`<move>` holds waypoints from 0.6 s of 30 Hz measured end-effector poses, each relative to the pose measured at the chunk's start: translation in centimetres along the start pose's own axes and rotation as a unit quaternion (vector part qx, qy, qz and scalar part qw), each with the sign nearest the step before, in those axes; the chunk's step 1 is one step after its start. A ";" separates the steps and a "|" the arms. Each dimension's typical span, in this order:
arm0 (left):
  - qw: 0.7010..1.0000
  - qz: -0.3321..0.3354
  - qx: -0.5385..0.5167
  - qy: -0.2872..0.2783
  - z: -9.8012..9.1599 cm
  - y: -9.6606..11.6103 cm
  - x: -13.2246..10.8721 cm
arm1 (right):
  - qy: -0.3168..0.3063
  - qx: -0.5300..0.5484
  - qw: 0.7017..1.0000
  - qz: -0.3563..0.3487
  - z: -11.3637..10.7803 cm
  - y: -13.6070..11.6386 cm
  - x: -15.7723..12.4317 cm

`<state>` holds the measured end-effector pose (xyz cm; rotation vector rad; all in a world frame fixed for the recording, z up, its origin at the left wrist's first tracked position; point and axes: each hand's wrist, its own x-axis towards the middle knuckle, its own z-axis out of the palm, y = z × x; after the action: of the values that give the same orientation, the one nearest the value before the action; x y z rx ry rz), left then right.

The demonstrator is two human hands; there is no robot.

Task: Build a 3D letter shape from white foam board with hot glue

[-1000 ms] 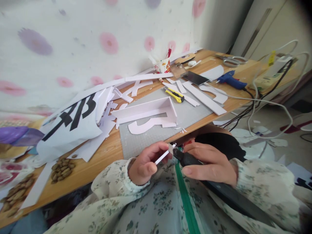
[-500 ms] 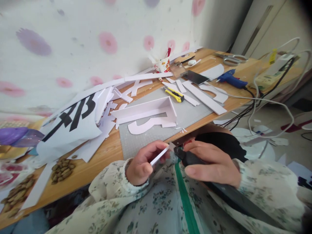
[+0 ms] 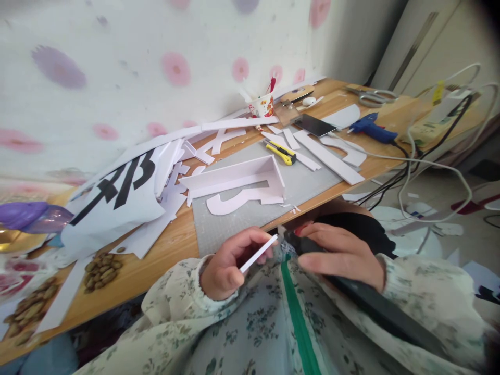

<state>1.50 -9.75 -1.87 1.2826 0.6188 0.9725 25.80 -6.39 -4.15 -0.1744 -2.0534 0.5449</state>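
My left hand (image 3: 230, 263) pinches a thin strip of white foam board (image 3: 260, 253) between thumb and fingers, edge-on and tilted up to the right. In my right hand (image 3: 344, 256) is a black-handled knife (image 3: 367, 302), its long handle running down to the lower right. The knife's short blade (image 3: 282, 229) points left, just beyond the strip's upper end and apart from it. Past my hands, a white foam board letter piece (image 3: 246, 200) with an upright side wall (image 3: 230, 174) lies on the grey cutting mat (image 3: 213, 232).
A yellow utility knife (image 3: 282, 152), a phone (image 3: 315, 125) and white offcuts (image 3: 328, 156) lie beyond. A blue glue gun (image 3: 373, 128), scissors (image 3: 373, 97) and a power strip (image 3: 433, 122) with trailing cables are at right. Nuts (image 3: 102, 272) and printed paper (image 3: 113, 213) lie at left.
The knife's blade has drawn a little right, away from the strip's end it was at before. My left hand still holds the strip, and the strip's upper end shows more.
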 end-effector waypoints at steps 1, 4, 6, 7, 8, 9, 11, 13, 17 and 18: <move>1.000 0.008 0.002 0.002 0.0 0.1 0.0 | 0.006 0.000 1.000 0.009 0.0 0.2 -0.3; 0.999 -0.003 -0.029 0.039 0.4 0.1 0.0 | 0.020 -0.004 0.999 0.041 0.0 0.5 -0.5; 0.994 -0.038 -0.078 0.071 0.9 0.0 0.0 | 0.050 -0.012 0.996 0.077 0.3 0.3 -0.1; 0.989 -0.058 -0.107 0.079 1.1 -0.1 0.1 | 0.071 -0.010 0.993 0.097 0.5 0.1 0.2; 0.984 -0.078 -0.136 0.080 1.3 -0.1 0.2 | 0.096 -0.002 0.989 0.116 0.8 -0.1 0.5; 0.979 -0.095 -0.164 0.076 1.4 -0.2 0.3 | 0.121 0.015 0.983 0.136 1.0 -0.2 0.8; 0.968 -0.125 -0.209 0.060 1.6 -0.4 0.4 | 0.154 0.060 0.970 0.178 1.5 -0.4 1.4; 0.955 -0.150 -0.251 0.041 1.7 -0.6 0.6 | 0.168 0.107 0.957 0.211 1.9 -0.4 1.8; 0.930 -0.186 -0.317 0.006 1.9 -1.3 0.7 | 0.175 0.197 0.935 0.237 2.3 -0.4 2.4; 0.927 -0.187 -0.325 0.001 1.9 -1.4 0.7 | 0.174 0.217 0.931 0.237 2.4 -0.4 2.5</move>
<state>3.79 -10.07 -2.76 0.5455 0.4601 0.7620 22.49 -6.67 -3.07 -0.4720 -1.4983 1.1619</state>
